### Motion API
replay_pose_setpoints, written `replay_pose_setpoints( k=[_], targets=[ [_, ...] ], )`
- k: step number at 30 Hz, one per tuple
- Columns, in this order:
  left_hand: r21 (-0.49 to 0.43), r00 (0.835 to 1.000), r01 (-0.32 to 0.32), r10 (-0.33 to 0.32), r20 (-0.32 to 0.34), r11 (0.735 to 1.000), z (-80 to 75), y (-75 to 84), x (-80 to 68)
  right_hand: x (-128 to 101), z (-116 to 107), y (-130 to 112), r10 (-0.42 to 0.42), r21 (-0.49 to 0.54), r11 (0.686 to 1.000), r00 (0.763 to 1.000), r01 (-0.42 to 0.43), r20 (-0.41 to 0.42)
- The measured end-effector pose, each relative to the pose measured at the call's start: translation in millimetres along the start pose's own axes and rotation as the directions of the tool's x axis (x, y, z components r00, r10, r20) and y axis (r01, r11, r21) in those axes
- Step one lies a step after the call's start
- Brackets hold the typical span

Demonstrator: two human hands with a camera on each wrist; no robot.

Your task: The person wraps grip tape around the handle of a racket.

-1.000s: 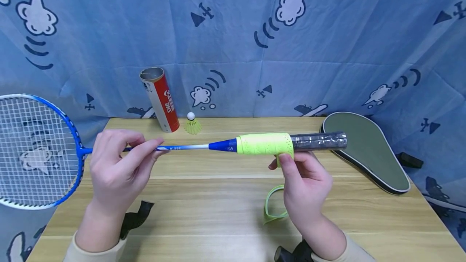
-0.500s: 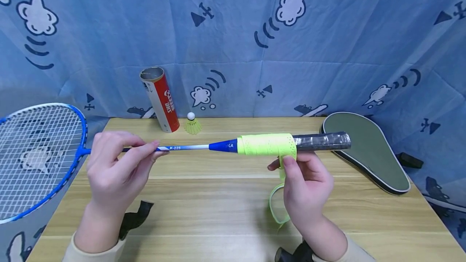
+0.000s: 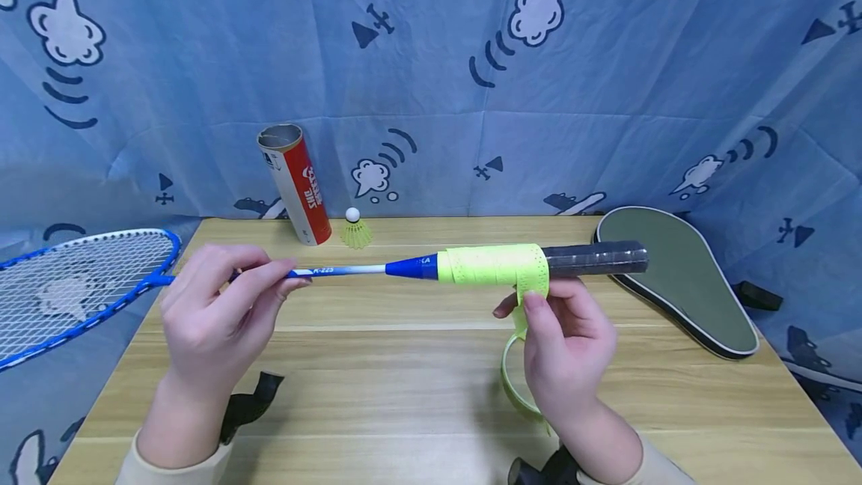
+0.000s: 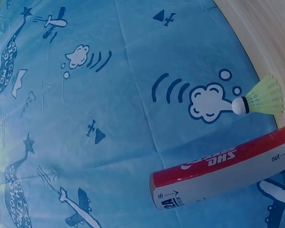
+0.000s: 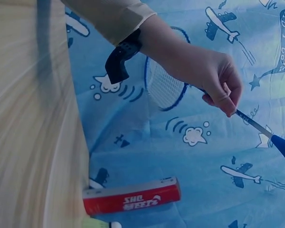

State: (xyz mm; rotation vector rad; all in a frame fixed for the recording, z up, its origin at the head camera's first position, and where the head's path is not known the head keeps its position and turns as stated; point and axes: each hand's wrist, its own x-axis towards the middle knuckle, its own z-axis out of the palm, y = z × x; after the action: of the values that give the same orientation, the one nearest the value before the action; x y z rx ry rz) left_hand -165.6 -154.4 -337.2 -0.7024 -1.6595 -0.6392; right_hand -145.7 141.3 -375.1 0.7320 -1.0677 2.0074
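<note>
A blue and white badminton racket (image 3: 357,270) is held level above the table, its strung head out to the left. My left hand (image 3: 218,313) pinches the thin shaft between thumb and fingers; the right wrist view also shows this left hand (image 5: 204,71) on the shaft. Yellow-green perforated overgrip tape (image 3: 494,265) is wound round the near part of the handle. Beyond it the black handle end (image 3: 595,258) shows bare. My right hand (image 3: 569,343) pinches the tape just under the handle, and the loose tail loops down below the fingers. Part of that tail is hidden behind the hand.
A red and white shuttlecock tube (image 3: 296,185) stands at the table's back edge, with a yellow shuttlecock (image 3: 355,230) beside it. On the right lies a green paddle-shaped case (image 3: 673,275). A patterned blue curtain (image 3: 431,81) hangs behind the wooden table (image 3: 377,395).
The racket has turned about its shaft, so its head looks flatter. The tape's wound edge has moved slightly right along the handle. Both hands stay nearly in place.
</note>
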Motion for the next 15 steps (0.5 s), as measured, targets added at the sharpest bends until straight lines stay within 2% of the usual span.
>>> replay_pose_setpoints(
  k=[5, 15],
  targets=[
    [-0.032, 0.999, -0.053, 0.052, -0.005, 0.998, 0.6, -0.3, 2.5, 1.1, 0.4, 1.0, -0.012, 0.001, 1.0, 1.0, 0.012, -0.004],
    [-0.08, 0.995, -0.098, 0.095, -0.04, 0.992, -0.1, -0.1, 8.4, -1.2, 1.1, 0.0, -0.059, -0.024, 0.998, 0.998, 0.059, -0.003]
  ],
)
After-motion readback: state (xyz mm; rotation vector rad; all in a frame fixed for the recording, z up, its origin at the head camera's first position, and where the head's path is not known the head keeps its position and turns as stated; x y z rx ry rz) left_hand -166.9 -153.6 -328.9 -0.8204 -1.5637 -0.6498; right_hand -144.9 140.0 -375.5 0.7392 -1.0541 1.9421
